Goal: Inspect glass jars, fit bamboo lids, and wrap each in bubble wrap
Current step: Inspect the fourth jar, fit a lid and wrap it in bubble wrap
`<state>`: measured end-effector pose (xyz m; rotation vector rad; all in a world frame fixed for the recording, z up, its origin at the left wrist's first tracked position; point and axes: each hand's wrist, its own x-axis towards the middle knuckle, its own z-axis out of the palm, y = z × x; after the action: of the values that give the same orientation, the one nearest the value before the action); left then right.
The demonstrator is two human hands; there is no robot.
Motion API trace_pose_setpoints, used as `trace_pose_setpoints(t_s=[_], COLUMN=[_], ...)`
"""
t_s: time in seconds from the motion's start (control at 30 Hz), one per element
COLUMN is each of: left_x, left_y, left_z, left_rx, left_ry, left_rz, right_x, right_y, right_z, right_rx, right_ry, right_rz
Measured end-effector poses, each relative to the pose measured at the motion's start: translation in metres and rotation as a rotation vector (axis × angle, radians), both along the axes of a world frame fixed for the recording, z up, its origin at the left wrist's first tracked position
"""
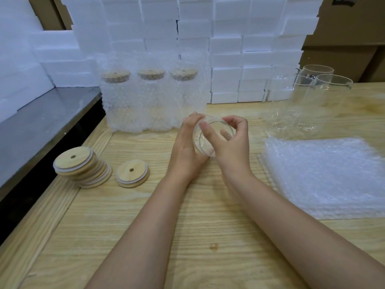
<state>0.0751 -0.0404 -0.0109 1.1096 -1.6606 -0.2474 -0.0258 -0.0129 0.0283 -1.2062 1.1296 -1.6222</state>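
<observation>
**Both left grip (187, 149) and right grip (232, 147) hold a glass jar (217, 128), tilted for inspection**

Each grip is closed on the jar. The left cups its body from the left side, fingers curled round the glass. The right pinches the rim, its forefinger laid across the open mouth. The jar is mid-table, tipped so the mouth faces the wearer. I judge this lets light pass through wall and base to show chips or cracks. Whether its base touches the table (187, 236) I cannot tell. No lid is on it, so fitting and wrapping appear to lie ahead.

At near right, a stack of bubble wrap sheets (325, 176) lies flat beside the right forearm, likely kept there for an easy pull. To the left, a single bamboo lid (132, 173) lies apart from a leaning lid stack (81, 165), probably set out as the next to fit. Farther back, three wrapped jars (150, 97) stand upright in a row with lids on, parked out of the working space. At far right, bare jars (312, 97) stand close together on the table. Behind everything rises a wall of white foam blocks (229, 49). Cardboard boxes (343, 49) stand beyond it at far right, and a grey steel surface (41, 122) runs along the left.
</observation>
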Motion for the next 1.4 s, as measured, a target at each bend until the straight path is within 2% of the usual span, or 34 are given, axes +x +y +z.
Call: trace_pose_setpoints(t_s=[0.17, 0.37, 0.53, 0.73, 0.83, 1.17, 1.4], left_x=[0.002, 0.001, 0.004, 0.006, 0.004, 0.001, 0.0], left_y=[0.0, 0.003, -0.002, -0.004, -0.002, 0.002, 0.004], left_z=[0.003, 0.009, 0.004, 0.002, 0.004, 0.006, 0.003], left_rx=[0.043, 0.046, 0.088, 0.101, 0.112, 0.105, 0.074], left_ry=[0.022, 0.083, 0.166, 0.126, 0.119, 0.052, -0.004], left_rz=[0.044, 0.103, 0.088, 0.094, 0.098, 0.061, 0.011], right_x=[-0.004, -0.017, -0.037, -0.05, -0.05, -0.035, -0.019], right_y=[0.001, -0.004, -0.014, -0.022, -0.021, -0.017, -0.011], right_z=[0.009, 0.019, 0.028, 0.032, 0.035, 0.03, 0.023], right_rx=[-0.026, -0.098, -0.024, 0.095, 0.109, 0.087, 0.07], right_ry=[0.259, 0.486, 0.373, 0.211, 0.156, 0.022, 0.145], right_rz=[0.066, 0.269, 0.498, 0.594, 0.556, 0.231, 0.042])
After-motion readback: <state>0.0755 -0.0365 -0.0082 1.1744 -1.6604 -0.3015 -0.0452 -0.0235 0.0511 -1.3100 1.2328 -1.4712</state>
